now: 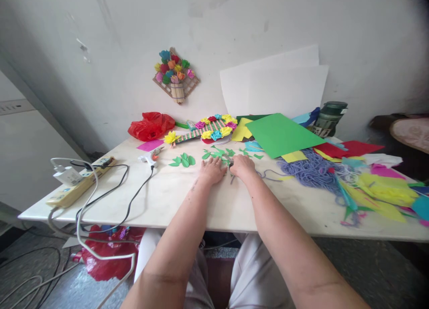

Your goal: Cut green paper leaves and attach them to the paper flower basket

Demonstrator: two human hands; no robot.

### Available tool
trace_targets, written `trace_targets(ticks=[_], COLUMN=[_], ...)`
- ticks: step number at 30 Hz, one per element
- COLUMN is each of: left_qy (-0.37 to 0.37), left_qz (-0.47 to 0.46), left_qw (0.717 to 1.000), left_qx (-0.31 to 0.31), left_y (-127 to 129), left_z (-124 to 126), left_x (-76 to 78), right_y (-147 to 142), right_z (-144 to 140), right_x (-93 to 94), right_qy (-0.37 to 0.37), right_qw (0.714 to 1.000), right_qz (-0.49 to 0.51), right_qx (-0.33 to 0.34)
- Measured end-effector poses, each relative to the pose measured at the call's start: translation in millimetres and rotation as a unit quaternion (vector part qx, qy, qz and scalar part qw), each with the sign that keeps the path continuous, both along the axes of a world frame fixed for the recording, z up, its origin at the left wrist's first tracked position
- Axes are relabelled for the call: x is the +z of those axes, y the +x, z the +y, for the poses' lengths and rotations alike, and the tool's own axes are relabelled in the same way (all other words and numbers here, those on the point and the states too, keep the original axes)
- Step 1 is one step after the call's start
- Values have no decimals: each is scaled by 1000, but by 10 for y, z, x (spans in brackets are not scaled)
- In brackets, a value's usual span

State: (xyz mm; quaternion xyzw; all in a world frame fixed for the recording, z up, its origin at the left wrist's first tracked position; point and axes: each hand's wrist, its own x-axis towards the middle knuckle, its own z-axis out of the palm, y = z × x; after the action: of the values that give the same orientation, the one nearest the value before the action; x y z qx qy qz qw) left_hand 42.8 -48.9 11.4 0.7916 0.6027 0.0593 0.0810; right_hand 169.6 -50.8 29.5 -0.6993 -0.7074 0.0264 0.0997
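Note:
My left hand [213,170] lies palm down on the table, fingers stretched out, beside several green paper scraps [219,152]. Close on its right, my right hand [242,166] is closed around what looks like a pair of scissors [231,164]; dark handle and part of the metal show, the rest is hidden by the fingers. Cut green leaf shapes [185,160] form a small group left of my hands. Behind them rests a guitar-shaped craft [201,131] with a striped woven surface and yellow, pink, red and blue paper flowers around it.
A glue gun [149,159] and power strip [80,184] with trailing cords occupy the left side. To the right are a green sheet [284,135], purple yarn [311,169] and coloured paper scraps [385,188]. A dark jar [330,118] stands by the wall.

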Motion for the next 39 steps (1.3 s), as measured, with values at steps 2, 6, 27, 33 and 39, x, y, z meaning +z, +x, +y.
trace_targets(ticks=[2, 6, 27, 33, 39], left_qy=[19, 73, 146, 155, 122], left_qz=[-8, -52, -159, -128, -204], left_qw=[1000, 996, 952, 960, 943], left_qx=[1, 13, 217, 197, 235], left_y=[9, 29, -238, -199, -227], left_z=[6, 58, 302, 325, 351], left_x=[-4, -26, -142, -132, -106], right_y=[-3, -18, 46, 27, 29], right_z=[0, -2, -33, -13, 4], right_x=[5, 14, 92, 60, 52], right_qy=[-3, -2, 131, 142, 147], right_qw=[1000, 1000, 983, 979, 971], right_qz=[-1, -5, 103, 133, 175], right_qx=[-1, -11, -81, -67, -69])
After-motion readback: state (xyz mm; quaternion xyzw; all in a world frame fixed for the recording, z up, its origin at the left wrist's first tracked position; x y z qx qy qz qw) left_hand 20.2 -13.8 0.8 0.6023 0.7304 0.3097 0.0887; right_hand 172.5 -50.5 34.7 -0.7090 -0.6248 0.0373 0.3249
